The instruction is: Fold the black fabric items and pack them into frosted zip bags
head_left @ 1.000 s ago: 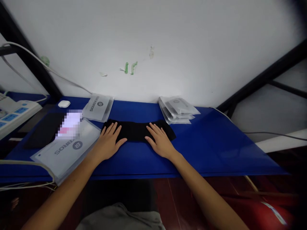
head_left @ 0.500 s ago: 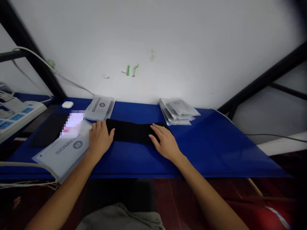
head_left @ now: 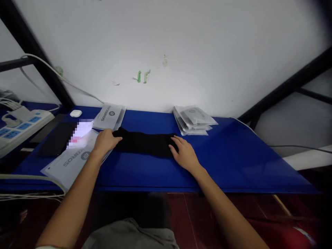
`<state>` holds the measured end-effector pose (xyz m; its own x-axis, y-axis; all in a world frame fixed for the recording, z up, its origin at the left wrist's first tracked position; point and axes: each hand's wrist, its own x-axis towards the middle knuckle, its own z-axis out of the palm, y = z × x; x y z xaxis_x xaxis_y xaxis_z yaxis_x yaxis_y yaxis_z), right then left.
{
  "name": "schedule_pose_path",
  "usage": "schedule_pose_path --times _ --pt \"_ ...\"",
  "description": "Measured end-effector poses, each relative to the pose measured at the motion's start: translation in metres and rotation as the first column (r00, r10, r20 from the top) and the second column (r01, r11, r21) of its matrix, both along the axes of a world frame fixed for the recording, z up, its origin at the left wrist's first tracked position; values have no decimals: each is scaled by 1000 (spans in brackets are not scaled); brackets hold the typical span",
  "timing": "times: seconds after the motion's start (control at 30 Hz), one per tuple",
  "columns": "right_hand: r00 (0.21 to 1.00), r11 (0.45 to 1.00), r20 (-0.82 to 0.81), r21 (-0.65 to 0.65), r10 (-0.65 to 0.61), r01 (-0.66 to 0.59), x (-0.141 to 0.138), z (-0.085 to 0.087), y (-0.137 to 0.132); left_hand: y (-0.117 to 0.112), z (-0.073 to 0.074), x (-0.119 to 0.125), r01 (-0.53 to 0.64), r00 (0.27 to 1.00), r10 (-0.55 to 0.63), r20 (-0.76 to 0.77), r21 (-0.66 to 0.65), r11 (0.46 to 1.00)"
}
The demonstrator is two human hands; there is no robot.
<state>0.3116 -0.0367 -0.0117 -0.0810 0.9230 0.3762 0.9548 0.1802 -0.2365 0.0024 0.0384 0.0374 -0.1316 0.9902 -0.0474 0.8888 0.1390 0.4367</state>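
A long strip of black fabric [head_left: 145, 142] lies across the blue tabletop; whether it is a sleeve or a flat cloth I cannot tell. At its left end my left hand [head_left: 105, 141] is closed, pinching the edge, which rises a little there. My right hand [head_left: 184, 152] rests on the right end with its fingers stretched out and the palm low. Just left of my left hand lies a frosted ROCKBROS pouch [head_left: 75, 164], partly covered by my forearm. Another ROCKBROS pouch [head_left: 108, 117] is behind the left hand.
A stack of frosted pouches [head_left: 194, 121] stands by the wall at the back. To the left are a black phone-like slab [head_left: 55, 140], a small white case [head_left: 76, 113], a white power strip [head_left: 24, 129] and cables. Dark metal bars [head_left: 293, 83] slant at both sides.
My left hand has gone from lying flat on the fabric to pinching its left end. My right hand has slid slightly right, and the fabric's right end now lies flatter.
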Motion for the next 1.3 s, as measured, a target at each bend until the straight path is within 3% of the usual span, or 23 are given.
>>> schedule_pose_path --times 0.13,0.33,0.5,0.57,0.63,0.7,0.83,1.0,1.1,1.3 --pt "994 998 -96 -11 60 -62 -3 4 -2 -10 10 -4 -1 999 3 -45 49 999" --pt "982 994 -161 -13 103 -107 -6 6 -4 -33 27 12 22 998 -3 -69 267 963" --pt "978 994 -182 -24 102 -108 -5 3 -5 -49 35 46 191 982 -180 -63 371 909" --pt "977 994 -187 -28 100 -107 -4 2 -5 -53 36 56 326 932 -360 27 367 871" --pt "976 994 -192 -27 100 -107 -3 2 -6 -56 33 61 463 827 -540 154 357 811" --pt "975 994 -197 -29 100 -108 -3 2 -6 -56 26 61 508 771 -598 220 353 786" --pt "976 993 -193 -32 102 -110 -3 2 -6 -52 1 56 522 835 -549 35 266 810" --pt "975 993 -193 -20 108 -114 -3 1 -7 -50 -24 55 618 786 -604 -135 128 776" --pt "975 993 -189 -12 113 -118 -4 1 -7 -50 -25 54 624 781 -609 -142 115 773" --pt "977 993 -184 -17 111 -116 -4 2 -6 -51 -11 64 621 780 -626 -21 147 770"
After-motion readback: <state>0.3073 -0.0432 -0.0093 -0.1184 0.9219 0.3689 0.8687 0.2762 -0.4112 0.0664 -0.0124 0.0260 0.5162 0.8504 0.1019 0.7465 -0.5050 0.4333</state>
